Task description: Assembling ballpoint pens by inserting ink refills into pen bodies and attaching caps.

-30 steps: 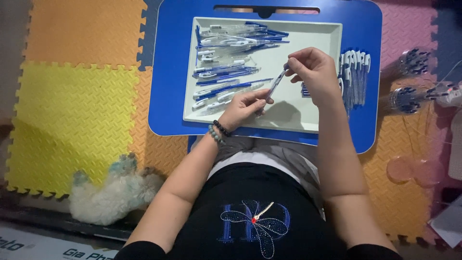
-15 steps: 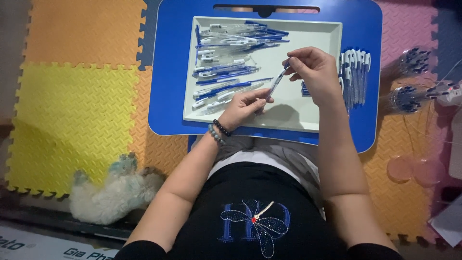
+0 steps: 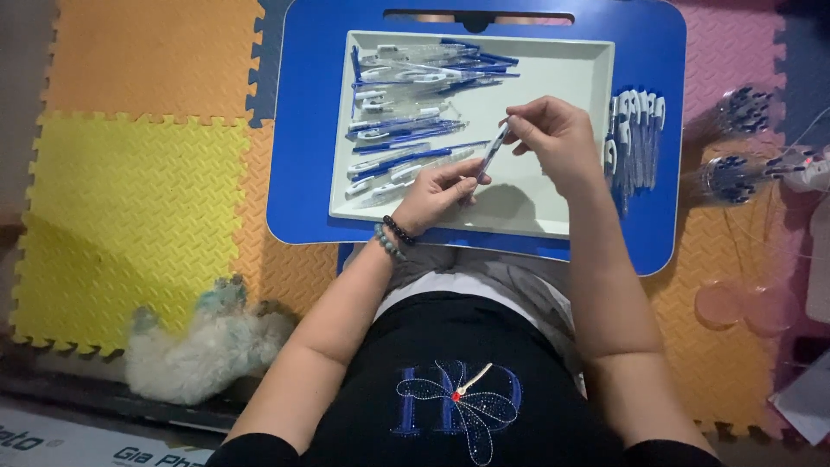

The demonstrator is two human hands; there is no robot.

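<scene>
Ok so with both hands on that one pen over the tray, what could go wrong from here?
1. The pen is held only at its ends by the left hand and the right hand; a slip could drop it into the white tray, possibly among the loose pen parts.
2. The row of finished pens lies close beside the right wrist near the blue table's edge; a sideways sweep might scatter them onto the foam mat.

Bare tray (image 3: 553, 78) floor lies open from 12 to 3 o'clock of the left hand (image 3: 437, 192). Pen parts (image 3: 415, 112) crowd 10 to 11 o'clock; finished pens (image 3: 635, 138) flank the right hand (image 3: 558, 143) at 3 o'clock.
</scene>
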